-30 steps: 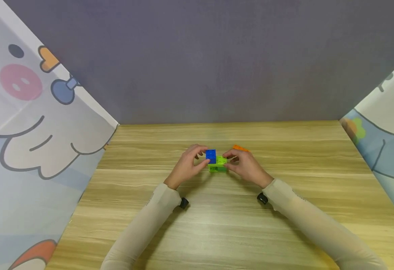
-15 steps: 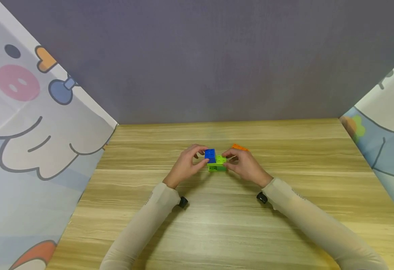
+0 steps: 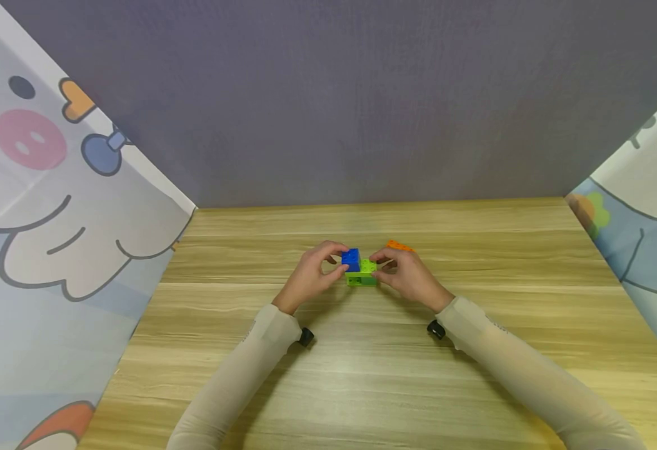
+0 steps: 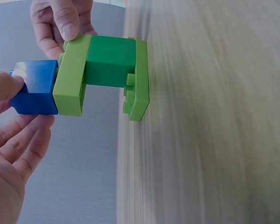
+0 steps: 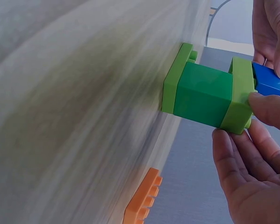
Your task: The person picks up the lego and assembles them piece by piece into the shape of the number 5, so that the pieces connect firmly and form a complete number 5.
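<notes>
In the head view a small stack of toy building blocks stands between both hands. At its top left is a blue block (image 3: 351,259), pinched between thumb and fingers of my left hand (image 3: 312,272). Beneath that block lies a lime green block (image 4: 73,79), which my right hand (image 3: 412,276) pinches at its right end. A dark green block (image 5: 204,93) sits below, joining it to a lime green plate (image 4: 140,84) at the bottom, against the table. The plate's left studs show bare beside the dark green block. Blue and lime meet at the studs.
An orange studded plate (image 3: 401,245) lies on the wooden table (image 3: 362,381) just behind my right hand. A grey panel (image 3: 362,106) rises at the table's back edge. Cartoon-printed panels (image 3: 64,219) flank the table on both sides.
</notes>
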### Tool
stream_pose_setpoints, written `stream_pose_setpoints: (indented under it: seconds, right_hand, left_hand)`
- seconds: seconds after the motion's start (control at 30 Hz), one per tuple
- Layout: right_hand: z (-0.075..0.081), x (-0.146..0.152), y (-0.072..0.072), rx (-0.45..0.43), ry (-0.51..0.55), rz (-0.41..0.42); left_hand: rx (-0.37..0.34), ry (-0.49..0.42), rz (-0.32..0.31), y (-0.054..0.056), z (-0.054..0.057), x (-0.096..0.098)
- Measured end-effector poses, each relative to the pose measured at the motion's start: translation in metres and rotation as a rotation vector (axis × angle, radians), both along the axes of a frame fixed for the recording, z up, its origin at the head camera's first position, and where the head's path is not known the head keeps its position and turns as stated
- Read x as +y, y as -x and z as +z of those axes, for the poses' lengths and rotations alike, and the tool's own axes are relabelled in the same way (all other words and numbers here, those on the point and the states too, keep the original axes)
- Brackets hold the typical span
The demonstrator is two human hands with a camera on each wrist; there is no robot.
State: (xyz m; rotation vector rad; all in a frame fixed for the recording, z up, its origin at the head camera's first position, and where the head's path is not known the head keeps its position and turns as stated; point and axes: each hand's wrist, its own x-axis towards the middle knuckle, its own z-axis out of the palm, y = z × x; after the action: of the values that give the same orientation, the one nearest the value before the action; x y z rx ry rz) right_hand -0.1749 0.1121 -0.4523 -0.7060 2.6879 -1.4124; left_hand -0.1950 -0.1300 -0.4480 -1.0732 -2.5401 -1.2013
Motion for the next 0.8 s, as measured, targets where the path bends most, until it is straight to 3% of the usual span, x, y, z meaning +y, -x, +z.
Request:
stream_pose_setpoints:
  seconds: [0.23, 0.8]
  right_hand:
    - [-0.0005, 0.0001, 0.0002, -0.002, 0.001, 0.0]
    - [-0.0014, 0.0002, 0.0019, -0.003, 0.01, 0.006]
  left_hand:
    - [0.005, 0.002, 0.004, -0.0001, 0.0002, 0.0019]
    - [-0.108, -0.02, 0.005, 0.001, 0.0082, 0.0055]
